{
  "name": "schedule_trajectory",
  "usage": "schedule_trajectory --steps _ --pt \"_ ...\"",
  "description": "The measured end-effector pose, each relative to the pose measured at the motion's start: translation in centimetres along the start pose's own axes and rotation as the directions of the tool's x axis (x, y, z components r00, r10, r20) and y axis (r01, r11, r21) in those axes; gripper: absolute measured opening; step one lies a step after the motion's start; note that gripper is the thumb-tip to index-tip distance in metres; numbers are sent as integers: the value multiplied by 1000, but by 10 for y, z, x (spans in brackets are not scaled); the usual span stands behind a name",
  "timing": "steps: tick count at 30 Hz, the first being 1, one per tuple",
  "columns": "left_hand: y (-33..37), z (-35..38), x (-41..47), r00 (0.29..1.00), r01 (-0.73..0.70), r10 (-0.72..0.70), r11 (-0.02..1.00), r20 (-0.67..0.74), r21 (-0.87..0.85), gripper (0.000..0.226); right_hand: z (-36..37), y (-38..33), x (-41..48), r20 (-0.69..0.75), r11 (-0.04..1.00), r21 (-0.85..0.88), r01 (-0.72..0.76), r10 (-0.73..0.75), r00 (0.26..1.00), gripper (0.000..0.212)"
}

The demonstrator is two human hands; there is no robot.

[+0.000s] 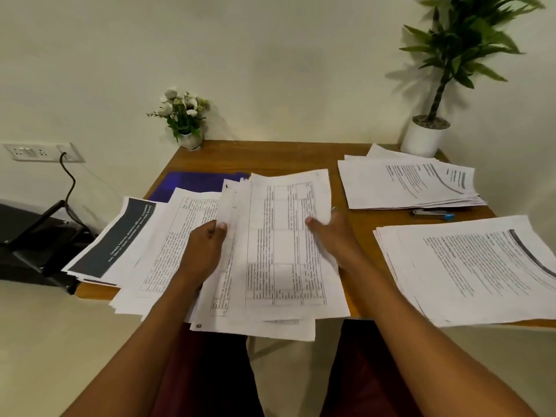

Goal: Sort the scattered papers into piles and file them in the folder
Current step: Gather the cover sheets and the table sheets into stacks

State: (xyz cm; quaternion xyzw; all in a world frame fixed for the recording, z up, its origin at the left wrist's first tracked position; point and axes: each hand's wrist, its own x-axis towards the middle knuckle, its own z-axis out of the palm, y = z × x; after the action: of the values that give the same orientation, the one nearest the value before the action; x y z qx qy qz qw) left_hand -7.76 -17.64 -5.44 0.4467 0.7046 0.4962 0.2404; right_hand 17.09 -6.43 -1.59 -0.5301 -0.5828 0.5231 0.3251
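Note:
A loose stack of white table-printed sheets [279,251] is lifted over the near middle of the wooden table [270,155]. My left hand [204,251] grips its left edge, thumb on top. My right hand [334,236] holds the right edge of the top sheet, thumb over the print. Under and left of the stack lie scattered papers [168,242], one with a dark banner [117,236]. A blue folder [195,183] lies flat behind them, mostly covered. Two sorted piles sit on the right, one at the back [406,185] and one near me [469,266].
A stapler [433,214] lies between the two right piles. A small flower pot [185,118] stands at the table's back left corner, a tall potted plant [427,130] at the back right. A black chair [33,239] and a wall socket with a cable [45,152] are to the left.

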Motion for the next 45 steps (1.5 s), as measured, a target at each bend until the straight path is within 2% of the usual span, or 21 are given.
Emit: schedule_trajectory --steps 3,6,9,11,14,16,18,19,22,25,27,29,31,33,35,38,45 --pt "8 3 -5 999 18 -19 999 -35 -40 26 21 9 -7 -15 996 -90 28 -30 999 25" --pt "7 3 -5 999 7 -5 999 53 -34 21 32 15 -7 -73 994 -106 37 -44 996 28" --pt "2 2 -2 996 32 -30 999 84 -14 31 32 17 -1 -31 994 -103 37 -40 999 32" --pt "3 1 -3 997 41 -41 999 70 1 27 29 18 4 -6 991 -119 57 -58 998 41" --pt "4 -2 -2 998 52 -50 998 48 -33 26 24 20 10 -119 968 -209 138 -165 979 62" --pt "7 -4 -2 996 71 -66 992 53 -105 28 19 20 12 -155 987 -120 109 -127 980 81" --pt "13 -4 1 992 118 -104 972 74 -204 30 13 18 9 -73 994 106 31 -23 997 89" --pt "18 -4 2 990 136 -121 961 78 -239 30 11 19 8 1 983 184 -1 1 1000 84" --pt "33 -1 8 990 130 -114 966 79 -226 26 11 26 4 167 966 258 -20 -24 986 44" --pt "46 0 12 995 77 -64 979 73 -188 21 9 34 6 152 926 378 -17 -44 987 30" --pt "46 -7 15 999 42 -44 992 -17 -115 23 3 35 6 129 882 471 -11 -57 990 31" --pt "31 -23 19 980 2 20 994 -199 108 29 -5 38 9 101 824 567 -16 -51 994 34" --pt "9 -42 19 933 32 107 926 -344 376 34 -10 40 13 73 766 642 -19 -36 997 35" --pt "-13 -54 18 908 171 87 817 -410 551 45 -12 41 17 70 728 684 -40 -11 997 35" --pt "-28 -54 14 901 289 2 743 -434 604 64 -12 41 18 85 720 691 -70 15 996 36" --pt "-37 -50 14 885 354 -53 721 -463 595 84 -13 34 13 60 788 610 -87 64 996 28" --pt "-40 -48 15 887 342 -26 707 -460 620 75 -15 30 8 56 816 573 -70 46 997 29"
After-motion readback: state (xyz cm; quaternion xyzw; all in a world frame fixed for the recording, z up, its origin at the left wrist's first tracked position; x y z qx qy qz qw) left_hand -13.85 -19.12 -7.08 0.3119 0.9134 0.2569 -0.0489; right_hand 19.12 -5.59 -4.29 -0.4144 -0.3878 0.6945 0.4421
